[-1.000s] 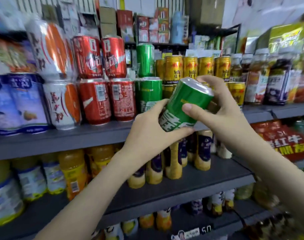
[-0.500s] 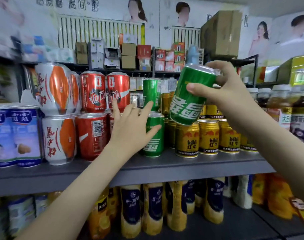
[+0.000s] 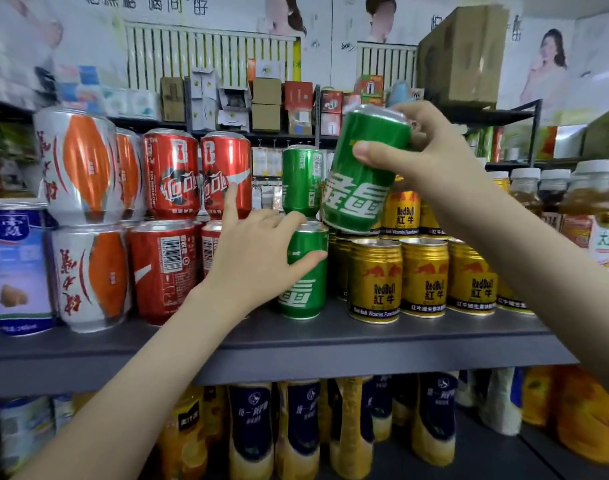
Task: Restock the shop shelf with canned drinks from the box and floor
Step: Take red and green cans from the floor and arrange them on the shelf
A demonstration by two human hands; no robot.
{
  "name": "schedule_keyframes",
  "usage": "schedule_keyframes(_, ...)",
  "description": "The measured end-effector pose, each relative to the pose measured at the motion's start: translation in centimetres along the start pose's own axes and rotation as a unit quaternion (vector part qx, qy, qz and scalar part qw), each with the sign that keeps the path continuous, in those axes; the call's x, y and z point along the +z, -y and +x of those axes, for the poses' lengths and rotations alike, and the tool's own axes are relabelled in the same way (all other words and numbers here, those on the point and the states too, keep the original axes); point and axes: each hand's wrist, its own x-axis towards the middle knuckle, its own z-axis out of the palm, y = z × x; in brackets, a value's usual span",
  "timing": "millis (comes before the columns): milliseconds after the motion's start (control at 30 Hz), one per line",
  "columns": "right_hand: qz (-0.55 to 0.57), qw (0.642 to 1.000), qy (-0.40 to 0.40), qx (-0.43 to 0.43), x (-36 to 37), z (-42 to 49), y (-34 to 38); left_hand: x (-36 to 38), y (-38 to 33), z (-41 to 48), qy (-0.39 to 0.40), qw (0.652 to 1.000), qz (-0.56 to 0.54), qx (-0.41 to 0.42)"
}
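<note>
Tilting with its top leaning to the right, a green can [image 3: 362, 171] is held in the air before the middle of the shelf [image 3: 296, 344], above the front row of gold cans [image 3: 376, 280] and just beside a two-high stack of green cans. It is gripped near its upper end by the right hand [image 3: 431, 161], whose thumb is laid across the front while the curled fingers are wrapped round the far side and the rim. The lower stacked green can [image 3: 305, 292] stands near the shelf's front edge, with the upper stacked green can [image 3: 301, 180] upright on its lid. The left hand [image 3: 258, 251] is rested against the lower one with fingers spread. Its thumb is stretched across the can's front and its forefinger is raised toward the red cans [image 3: 171, 174] on the left; whether that fingertip touches them cannot be told. These red cans are stacked two high, and toward the shelf's left end orange-and-silver cans [image 3: 81, 168] and blue-labelled cans [image 3: 15, 268] are ranged. On the lower shelf [image 3: 469, 455] dark-labelled bottles [image 3: 303, 427] are stood, and a cardboard box [image 3: 462, 53] is seen at the upper right.
</note>
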Motion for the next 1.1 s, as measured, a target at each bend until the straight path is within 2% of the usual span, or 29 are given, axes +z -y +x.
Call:
schedule_keyframes(333,-0.036,0.999,-0.001,-0.002,3.9,5.0,-1.5,-1.1,2.4,-1.0,0.014,0.998,0.06,0.009)
schedule_keyframes(600,-0.098,0.995,0.003,0.006,6.8,7.3,-2.7,-0.9,3.8,-1.6,0.061,0.996,0.068,0.022)
schedule_keyframes(833,-0.138,0.989,0.041,0.039,8.4,8.1,-3.1,-2.2,3.9,1.2,0.19,0.972,0.127,0.049)
schedule_keyframes(967,-0.172,0.982,0.058,0.051,8.4,8.5,-3.3,-1.9,3.6,2.7,0.246,0.96,0.105,0.082)
schedule_keyframes(1100,-0.221,0.971,0.087,0.036,8.3,8.7,-3.1,-1.9,3.1,3.3,0.278,0.956,0.066,0.073)
